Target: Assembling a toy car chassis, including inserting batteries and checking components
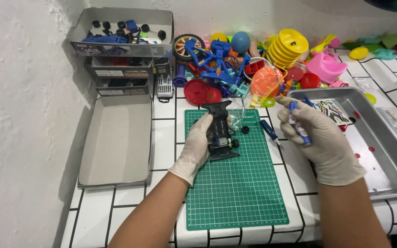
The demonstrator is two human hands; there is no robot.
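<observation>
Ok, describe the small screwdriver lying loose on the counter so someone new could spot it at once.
Start at the green cutting mat in the middle of the white tiled counter. Just off its right edge, between the mat and the gloved right hand, lies the screwdriver. It has a dark blue handle and a thin metal tip, unlike the blue-and-white tube held in that hand.
</observation>
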